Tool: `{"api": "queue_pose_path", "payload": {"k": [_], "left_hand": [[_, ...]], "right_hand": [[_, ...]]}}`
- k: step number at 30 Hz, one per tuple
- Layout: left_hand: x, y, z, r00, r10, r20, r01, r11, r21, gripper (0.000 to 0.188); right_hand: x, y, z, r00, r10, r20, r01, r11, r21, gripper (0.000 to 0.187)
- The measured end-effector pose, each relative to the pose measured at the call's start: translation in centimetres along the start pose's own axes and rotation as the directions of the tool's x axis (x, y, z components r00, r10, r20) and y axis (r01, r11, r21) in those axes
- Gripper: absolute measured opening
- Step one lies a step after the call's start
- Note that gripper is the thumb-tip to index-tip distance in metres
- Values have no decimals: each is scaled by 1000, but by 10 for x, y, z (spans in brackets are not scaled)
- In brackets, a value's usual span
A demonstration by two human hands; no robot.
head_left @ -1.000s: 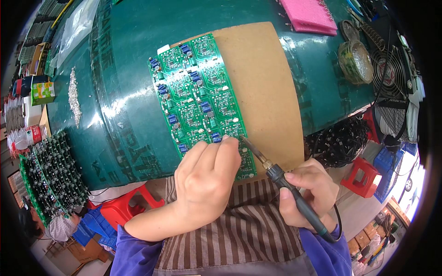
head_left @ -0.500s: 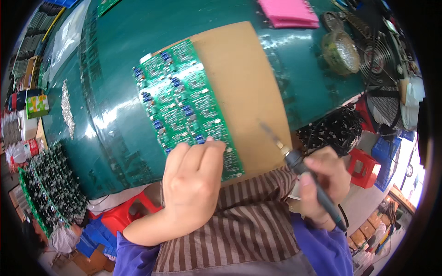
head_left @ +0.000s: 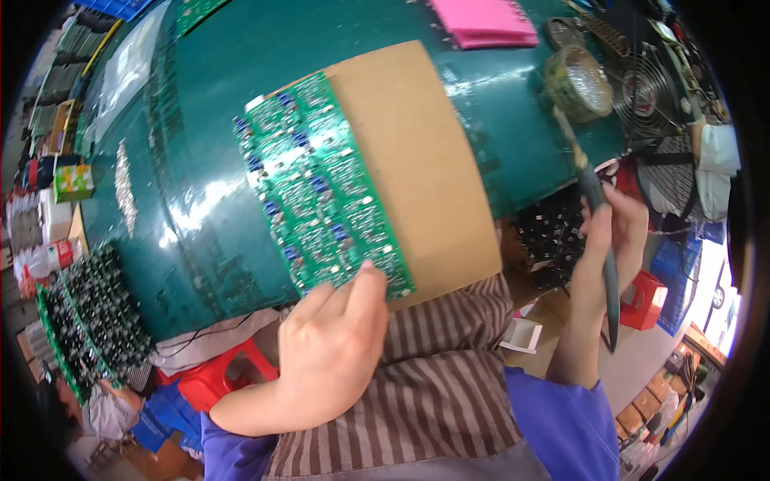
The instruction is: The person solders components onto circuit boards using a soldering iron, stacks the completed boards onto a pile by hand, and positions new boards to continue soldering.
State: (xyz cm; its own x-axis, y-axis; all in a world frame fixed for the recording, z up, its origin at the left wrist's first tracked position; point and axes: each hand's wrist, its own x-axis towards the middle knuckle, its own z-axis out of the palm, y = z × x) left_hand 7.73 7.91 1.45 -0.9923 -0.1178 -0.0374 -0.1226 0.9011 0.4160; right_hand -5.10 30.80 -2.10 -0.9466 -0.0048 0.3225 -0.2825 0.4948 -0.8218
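1. Upward and to the right went the soldering iron (head_left: pixel 594 188) since the earliest frame: its tip then stood at the right edge of the circuit board (head_left: pixel 321 192), and now it was at the lower left of the tape roll (head_left: pixel 579 82). Whether it touched the roll, I could not tell.
2. My right hand (head_left: pixel 616 220) grasped the iron by its dark handle, the handle's far end pointing down toward the floor.
3. My left hand (head_left: pixel 333 341) lay at the near end of the circuit board, fingers bent, the index fingertip over its surface. I could not tell whether those fingers pinched anything.
4. Green and crowded with small parts, including 2 columns of blue ones, the circuit board lay flat on the left part of a brown sheet (head_left: pixel 433 184), which rested on the green tabletop (head_left: pixel 216 64).
5. Beyond the sheet sat a pink block (head_left: pixel 485 22); right of the tape roll stood a fan (head_left: pixel 644 96).
6. Well to the left, a streak of silvery bits (head_left: pixel 125 188) lay on the tabletop.
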Motion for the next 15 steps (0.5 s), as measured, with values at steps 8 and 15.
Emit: {"api": "queue_pose_path", "payload": {"k": [8, 15], "left_hand": [[-6, -4, 19, 992, 62, -110, -66, 997, -31, 18], [-8, -1, 32, 961, 173, -216, -135, 975, 179, 12]], "right_hand": [[-64, -38, -7, 860, -302, 411, 181, 934, 307, 19], [-73, -37, 6, 851, -327, 411, 193, 923, 333, 20]]}}
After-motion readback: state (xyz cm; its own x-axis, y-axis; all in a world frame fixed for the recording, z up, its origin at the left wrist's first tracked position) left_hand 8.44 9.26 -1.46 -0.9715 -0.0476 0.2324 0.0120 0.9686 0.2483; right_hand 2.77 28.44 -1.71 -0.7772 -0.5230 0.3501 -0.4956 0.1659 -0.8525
